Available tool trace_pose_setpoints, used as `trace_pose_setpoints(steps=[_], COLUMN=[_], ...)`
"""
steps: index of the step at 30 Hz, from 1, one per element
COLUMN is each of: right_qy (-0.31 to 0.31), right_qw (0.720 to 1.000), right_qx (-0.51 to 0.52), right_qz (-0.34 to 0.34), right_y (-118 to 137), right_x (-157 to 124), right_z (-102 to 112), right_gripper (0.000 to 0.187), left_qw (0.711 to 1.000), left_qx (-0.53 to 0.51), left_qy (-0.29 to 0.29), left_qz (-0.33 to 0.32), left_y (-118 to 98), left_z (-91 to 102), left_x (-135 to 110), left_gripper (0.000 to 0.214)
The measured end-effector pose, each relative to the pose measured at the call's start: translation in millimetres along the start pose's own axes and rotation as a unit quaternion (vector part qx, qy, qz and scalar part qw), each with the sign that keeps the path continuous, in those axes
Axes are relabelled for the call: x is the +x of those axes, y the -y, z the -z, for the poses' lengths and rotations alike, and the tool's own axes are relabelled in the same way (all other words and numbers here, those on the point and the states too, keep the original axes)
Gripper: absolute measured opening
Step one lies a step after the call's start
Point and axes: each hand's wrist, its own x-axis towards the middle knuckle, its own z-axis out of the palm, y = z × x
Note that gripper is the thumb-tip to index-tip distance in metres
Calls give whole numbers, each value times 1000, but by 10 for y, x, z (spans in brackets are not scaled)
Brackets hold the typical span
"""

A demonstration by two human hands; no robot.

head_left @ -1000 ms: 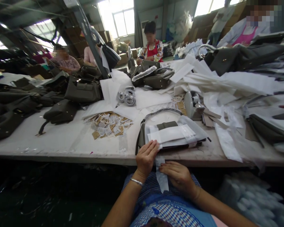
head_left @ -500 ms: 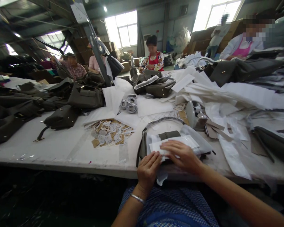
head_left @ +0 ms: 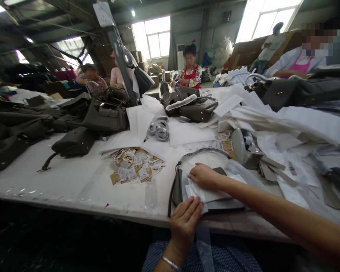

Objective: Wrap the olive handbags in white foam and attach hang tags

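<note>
A dark olive handbag [head_left: 176,186] lies flat at the near edge of the white table [head_left: 73,177], wrapped in white paper [head_left: 212,194] and clear film. My left hand [head_left: 184,223] rests with fingers together on the bag's near left corner, on the paper's edge. My right hand [head_left: 203,175] reaches across and presses flat on the paper over the bag's top, fingers stretched out. A clear strip [head_left: 204,245] hangs from the bag's edge over my lap. The bag's wrapped handle [head_left: 204,152] arcs behind my right hand.
A heap of paper tags [head_left: 134,169] lies left of the bag. Several dark handbags [head_left: 73,139] crowd the left side, white sheets [head_left: 272,109] and more bags the right. Rolls of cord [head_left: 159,130] sit mid-table. Other people work at the far side.
My right hand left the strip in my lap and moved up onto the bag's top. My left hand stayed at the bag's near corner. The view tilted upward.
</note>
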Motion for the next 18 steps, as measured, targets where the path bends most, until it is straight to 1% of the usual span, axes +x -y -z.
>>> trace_pose_setpoints(steps=[3,5,6,8,10,12,13,14,16,18], right_qy=[-16,-33,-51,-116,-205,-272,-288,-287,-257,-227], right_qw=[1000,999,998,991,972,952,945,943,945,948], right_qx=[10,20,30,61,94,95,81,58,6,-33], right_qz=[-7,-7,-1,24,63,105,129,157,203,219], right_y=[58,73,79,102,138,184,210,238,302,371], right_x=[8,-82,-167,-420,-767,-1157,-1344,-1512,-1762,-1871], right_z=[-40,-64,-82,-143,-259,-439,-547,-664,-903,-1121], right_gripper=[37,33,31,28,30,35,37,39,43,45], left_qw=[1000,1000,1000,1000,1000,1000,999,999,999,999], left_qx=[-3,-3,-3,-4,-9,-15,-18,-20,-21,-20], left_qy=[4,7,9,14,17,21,26,30,37,42], left_qz=[-3,-3,-2,1,3,6,8,11,14,17], left_y=[5,6,6,4,2,-2,-4,-7,-15,-24], left_z=[5,10,13,19,26,34,37,41,47,53], left_x=[-7,-8,-6,3,15,22,23,21,15,10], left_gripper=[35,35,36,36,37,38,38,39,39,39])
